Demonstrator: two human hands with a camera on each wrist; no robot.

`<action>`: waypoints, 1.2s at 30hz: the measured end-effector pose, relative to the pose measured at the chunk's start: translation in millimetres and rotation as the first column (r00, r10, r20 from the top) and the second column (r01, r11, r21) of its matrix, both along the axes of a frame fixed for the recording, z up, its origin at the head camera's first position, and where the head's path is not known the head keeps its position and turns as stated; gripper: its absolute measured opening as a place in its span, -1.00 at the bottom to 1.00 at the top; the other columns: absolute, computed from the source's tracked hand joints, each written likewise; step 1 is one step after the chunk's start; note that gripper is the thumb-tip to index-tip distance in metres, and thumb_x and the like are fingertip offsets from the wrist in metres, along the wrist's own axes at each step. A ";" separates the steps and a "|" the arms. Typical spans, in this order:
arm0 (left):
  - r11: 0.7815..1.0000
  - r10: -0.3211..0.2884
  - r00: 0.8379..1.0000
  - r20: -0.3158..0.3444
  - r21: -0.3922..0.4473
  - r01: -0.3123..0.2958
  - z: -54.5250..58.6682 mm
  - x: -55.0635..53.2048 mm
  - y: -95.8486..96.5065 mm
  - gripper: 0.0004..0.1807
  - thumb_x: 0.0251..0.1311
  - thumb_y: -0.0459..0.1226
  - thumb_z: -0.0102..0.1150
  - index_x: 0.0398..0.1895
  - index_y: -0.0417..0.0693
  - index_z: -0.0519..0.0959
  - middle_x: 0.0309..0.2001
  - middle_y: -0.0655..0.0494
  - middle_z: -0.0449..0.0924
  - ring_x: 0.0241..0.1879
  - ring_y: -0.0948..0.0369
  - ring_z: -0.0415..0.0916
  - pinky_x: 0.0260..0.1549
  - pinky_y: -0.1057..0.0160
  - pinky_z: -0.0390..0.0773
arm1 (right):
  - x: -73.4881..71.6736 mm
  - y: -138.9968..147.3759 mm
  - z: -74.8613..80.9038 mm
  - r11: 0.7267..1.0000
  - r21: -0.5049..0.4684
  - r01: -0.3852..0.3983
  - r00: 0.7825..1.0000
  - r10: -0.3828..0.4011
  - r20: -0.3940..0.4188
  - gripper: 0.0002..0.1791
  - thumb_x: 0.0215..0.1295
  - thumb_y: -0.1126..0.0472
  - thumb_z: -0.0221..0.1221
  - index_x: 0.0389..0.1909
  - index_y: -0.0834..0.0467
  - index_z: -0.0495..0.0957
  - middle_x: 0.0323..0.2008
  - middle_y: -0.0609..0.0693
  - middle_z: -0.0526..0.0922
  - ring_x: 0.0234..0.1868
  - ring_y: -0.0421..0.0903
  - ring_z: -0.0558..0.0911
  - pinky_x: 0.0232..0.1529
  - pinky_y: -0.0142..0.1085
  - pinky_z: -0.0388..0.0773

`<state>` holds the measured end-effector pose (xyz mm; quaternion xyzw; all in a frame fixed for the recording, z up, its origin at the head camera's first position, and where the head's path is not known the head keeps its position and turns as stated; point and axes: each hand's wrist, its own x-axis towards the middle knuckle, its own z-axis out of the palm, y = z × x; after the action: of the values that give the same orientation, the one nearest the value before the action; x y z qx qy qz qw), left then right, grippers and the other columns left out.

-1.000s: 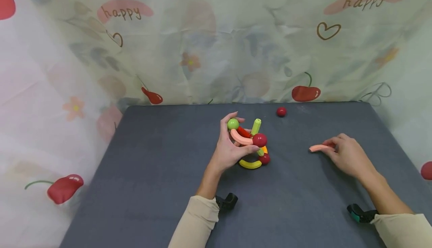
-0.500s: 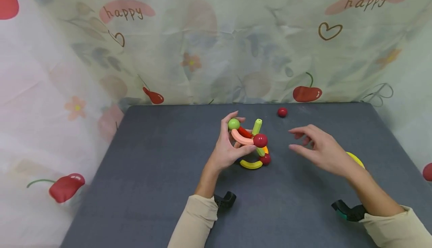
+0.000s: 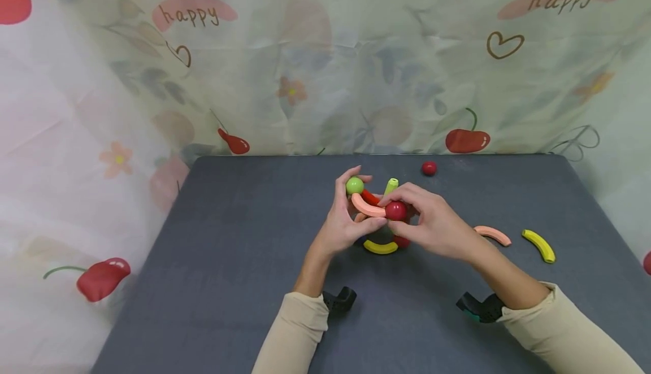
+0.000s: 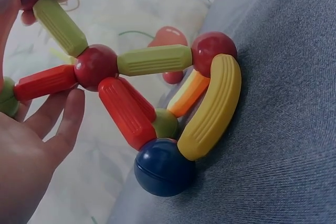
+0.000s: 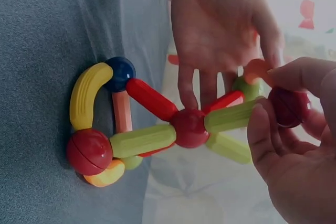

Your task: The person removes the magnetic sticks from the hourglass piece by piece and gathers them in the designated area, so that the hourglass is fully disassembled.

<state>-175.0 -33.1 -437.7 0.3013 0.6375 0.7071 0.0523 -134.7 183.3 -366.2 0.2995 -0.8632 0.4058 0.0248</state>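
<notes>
Evidently a joint is being fitted or adjusted: the right hand [image 3: 437, 221] pinches a red ball [image 3: 396, 211] where a peach curved stick [image 3: 367, 207] meets it, while the left hand [image 3: 346, 221] curls loosely round the upper part of the stick-and-ball structure [image 4: 96, 67]. Below both hands, the structure's base, with a blue ball [image 4: 164, 167], stands on the counter [image 3: 244, 249]; the next move probably calls for a steady left hold and gentle pressure. Past the right hand lie a loose peach stick [image 3: 493, 235] and yellow stick [image 3: 540, 246].
</notes>
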 end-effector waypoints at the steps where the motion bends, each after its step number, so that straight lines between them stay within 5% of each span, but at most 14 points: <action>1: 1.000 0.002 1.000 -0.009 0.004 -0.002 -0.2 -0.2 0.3 0.09 0.20 -0.05 0.44 0.59 0.13 -0.15 0.47 0.00 0.15 0.27 -0.08 0.52 0.21 0.21 0.60 | -0.7 1.1 -0.6 1.000 -0.012 0.012 1.000 -0.012 0.016 -0.62 0.26 0.33 0.37 0.06 -0.02 0.59 -0.02 -0.12 0.61 -0.22 -0.25 0.58 -0.29 -0.39 0.64; 5: 1.000 0.011 0.999 -0.033 0.009 -0.010 -1.4 -1.3 1.8 0.06 0.23 -0.06 0.42 0.58 0.06 -0.12 0.47 -0.09 0.17 0.24 -0.13 0.53 0.18 0.10 0.63 | -4.3 5.2 -3.3 0.998 -0.044 0.038 0.997 -0.035 0.062 -0.66 0.29 0.35 0.32 0.04 0.01 0.59 0.00 -0.08 0.64 -0.19 -0.22 0.60 -0.22 -0.40 0.65; 10: 1.000 0.017 0.999 -0.032 0.018 -0.016 -1.9 -1.4 2.7 0.06 0.23 0.00 0.40 0.58 0.01 -0.11 0.46 -0.11 0.18 0.23 -0.19 0.53 0.18 -0.19 0.58 | -9.3 6.7 -4.1 0.993 -0.086 0.076 0.967 -0.052 0.249 -0.71 0.36 0.30 0.27 0.07 0.07 0.58 -0.05 0.03 0.64 -0.26 -0.12 0.60 -0.27 -0.38 0.60; 15: 0.999 0.017 1.000 -0.004 0.042 -0.017 -1.0 0.3 3.2 -0.08 0.33 0.00 0.29 0.56 0.05 -0.05 0.45 -0.10 0.22 0.25 -0.23 0.51 0.20 0.11 0.62 | -13.8 7.6 -5.5 0.983 -0.134 0.124 0.923 -0.065 0.380 -0.75 0.41 0.27 0.21 0.06 0.13 0.56 -0.08 0.12 0.60 -0.26 0.02 0.59 -0.27 -0.36 0.57; 18: 0.998 0.021 0.999 0.029 0.062 -0.023 0.9 2.0 3.0 -0.24 0.43 -0.13 0.12 0.54 -0.01 -0.02 0.44 -0.18 0.21 0.20 -0.22 0.51 0.04 0.35 0.61 | -15.1 7.4 -6.7 0.979 -0.151 0.140 0.907 -0.066 0.415 -0.77 0.42 0.27 0.18 0.05 0.13 0.54 -0.08 0.11 0.56 -0.25 0.07 0.58 -0.28 -0.35 0.56; 23: 0.997 0.036 0.997 0.069 0.072 -0.041 2.5 2.0 3.6 -0.39 0.47 -0.24 -0.13 0.52 0.00 0.02 0.42 -0.17 0.23 0.20 -0.22 0.52 0.13 0.37 0.56 | -15.5 6.6 -8.2 0.975 -0.150 0.161 0.909 -0.088 0.407 -0.86 0.44 0.27 0.14 -0.04 0.15 0.53 -0.22 0.10 0.54 -0.41 -0.01 0.52 -0.38 -0.34 0.50; 30: 0.994 0.027 0.993 0.114 0.103 -0.039 0.9 0.7 4.1 -0.42 0.54 -0.29 -0.15 0.54 -0.02 0.00 0.41 -0.17 0.22 0.22 -0.05 0.56 0.21 0.30 0.55 | -14.1 10.4 -8.1 0.968 -0.143 0.206 0.908 -0.135 0.397 -0.89 0.49 0.25 0.11 -0.05 0.16 0.50 -0.46 -0.01 0.43 -0.48 -0.10 0.41 -0.42 -0.31 0.40; 33: 0.992 0.009 0.991 0.134 0.120 -0.025 1.6 0.9 4.2 -0.43 0.55 -0.29 -0.15 0.53 0.00 0.00 0.42 -0.16 0.19 0.18 0.14 0.57 0.24 0.26 0.54 | -18.2 19.6 -7.1 0.969 -0.107 0.224 0.921 -0.174 0.350 -0.79 0.51 0.27 0.02 0.07 0.17 0.49 -0.30 0.04 0.43 -0.37 -0.06 0.44 -0.34 -0.29 0.43; 36: 0.990 -0.009 0.988 0.155 0.141 -0.013 2.8 1.3 4.1 -0.45 0.56 -0.28 -0.15 0.52 0.04 0.01 0.43 -0.14 0.17 0.21 0.12 0.56 0.27 0.24 0.53 | -33.4 37.5 -9.0 0.955 0.019 0.296 0.927 -0.292 0.238 -0.62 0.55 0.22 -0.07 0.28 0.18 0.45 -0.01 0.17 0.38 -0.16 0.01 0.42 -0.23 -0.24 0.43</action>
<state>-173.7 -28.9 -434.9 0.2474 0.5802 0.7719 0.0796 -168.0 220.8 -375.2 0.1160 -0.8914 0.4379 -0.0157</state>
